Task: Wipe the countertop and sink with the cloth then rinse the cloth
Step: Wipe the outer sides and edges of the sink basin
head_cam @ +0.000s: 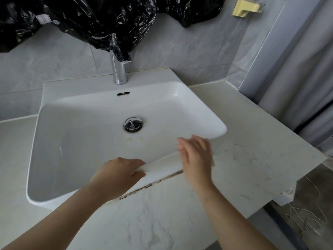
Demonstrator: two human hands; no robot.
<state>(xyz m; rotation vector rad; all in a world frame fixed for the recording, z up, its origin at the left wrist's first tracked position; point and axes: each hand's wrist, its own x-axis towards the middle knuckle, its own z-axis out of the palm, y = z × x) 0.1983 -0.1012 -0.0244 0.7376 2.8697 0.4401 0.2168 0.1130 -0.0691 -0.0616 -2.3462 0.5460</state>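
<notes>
Black plastic sheeting [90, 18] hangs near yellow holder [246, 7].

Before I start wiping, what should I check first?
1. Cloth in hand: not ok. None in view; left hand grips the sink rim, right hand is blurred, looks open.
2. Faucet off: ok, no water running.
3. Drain open: cannot tell.
4. Basin clean: not ok, yellowish spots near the drain.
5. Seam under the rim: not ok, dark grime.

Bathroom: washbasin [54, 141], faucet [119, 69], tiled wall [180, 51]
</notes>
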